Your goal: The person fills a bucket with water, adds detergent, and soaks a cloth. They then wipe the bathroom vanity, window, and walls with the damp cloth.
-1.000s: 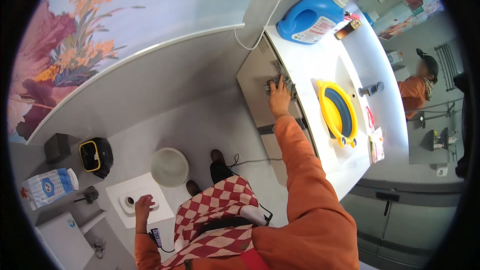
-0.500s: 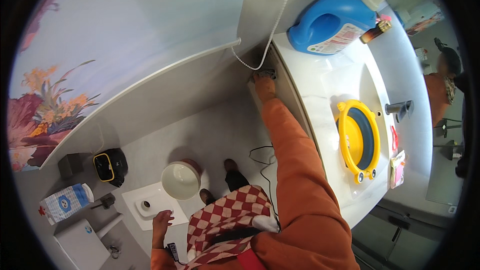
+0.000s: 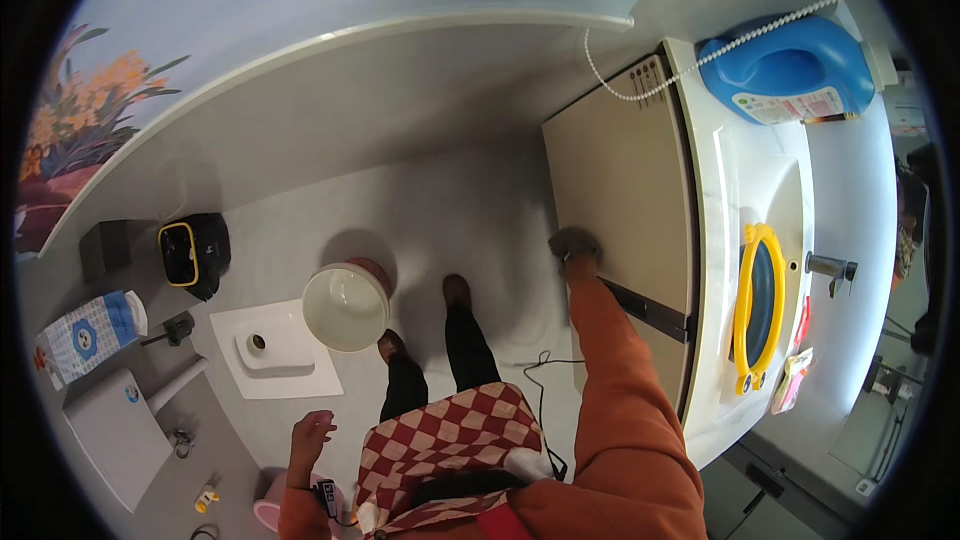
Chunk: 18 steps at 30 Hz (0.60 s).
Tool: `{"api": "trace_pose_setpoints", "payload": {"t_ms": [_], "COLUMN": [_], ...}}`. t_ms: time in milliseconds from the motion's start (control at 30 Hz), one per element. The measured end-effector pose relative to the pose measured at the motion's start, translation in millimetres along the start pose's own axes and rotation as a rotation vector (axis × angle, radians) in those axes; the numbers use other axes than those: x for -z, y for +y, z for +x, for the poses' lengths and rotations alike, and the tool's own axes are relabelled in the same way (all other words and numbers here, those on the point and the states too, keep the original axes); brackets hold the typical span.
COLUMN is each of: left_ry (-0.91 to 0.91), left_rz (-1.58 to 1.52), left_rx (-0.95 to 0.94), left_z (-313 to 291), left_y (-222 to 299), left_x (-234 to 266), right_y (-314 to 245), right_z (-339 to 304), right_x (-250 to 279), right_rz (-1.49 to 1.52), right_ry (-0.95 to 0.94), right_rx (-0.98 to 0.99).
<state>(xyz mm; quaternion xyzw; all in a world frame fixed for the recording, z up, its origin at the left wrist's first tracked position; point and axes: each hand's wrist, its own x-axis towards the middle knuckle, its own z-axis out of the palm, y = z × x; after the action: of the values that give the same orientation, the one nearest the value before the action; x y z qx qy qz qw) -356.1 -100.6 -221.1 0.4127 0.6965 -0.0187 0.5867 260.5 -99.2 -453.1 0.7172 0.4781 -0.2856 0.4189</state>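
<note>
My right hand (image 3: pixel 581 265) is closed on a grey cloth (image 3: pixel 574 241), pressing it against the beige cabinet door (image 3: pixel 630 190) below the white counter. The hand hides part of the cloth, which lies near the door's left edge, above a dark handle strip (image 3: pixel 645 308). On the lower left, my left hand (image 3: pixel 311 436) hangs in the air beside my checked red-and-cream apron (image 3: pixel 450 430). Its fingers are loosely bent and apart, with nothing in them. A pale round bucket (image 3: pixel 345 308) stands on the floor in front of my feet.
Left of the bucket is a white squat toilet (image 3: pixel 277 350); beyond it stands a black bin (image 3: pixel 195 255). A blue detergent jug (image 3: pixel 790 70) and a yellow folding basin (image 3: pixel 758 310) sit on the counter. A bead chain (image 3: pixel 700 65) hangs above, and a black cable (image 3: pixel 545 362) lies near my arm.
My right hand has moved with the cloth from the cabinet's far upper edge down onto its front. The view has shifted, showing more of the cabinet door. My left hand stays low at the left.
</note>
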Motion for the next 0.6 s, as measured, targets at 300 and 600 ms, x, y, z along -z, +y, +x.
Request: {"api": "trace_pose_setpoints", "payload": {"t_ms": [300,600], "left_ry": [0.115,0.048], "left_rz": [-0.014,-0.066], "left_rx": [-0.244,-0.462], "left_z": [-28,-58], "left_y": [68,132], "left_x": [16,26], "right_y": [73,45], "right_z": [-65,-153], "right_x": [175,122], "right_rz": [0.025,1.331], "right_ry": [0.565,0.795], "right_rx": [0.021,0.166]}}
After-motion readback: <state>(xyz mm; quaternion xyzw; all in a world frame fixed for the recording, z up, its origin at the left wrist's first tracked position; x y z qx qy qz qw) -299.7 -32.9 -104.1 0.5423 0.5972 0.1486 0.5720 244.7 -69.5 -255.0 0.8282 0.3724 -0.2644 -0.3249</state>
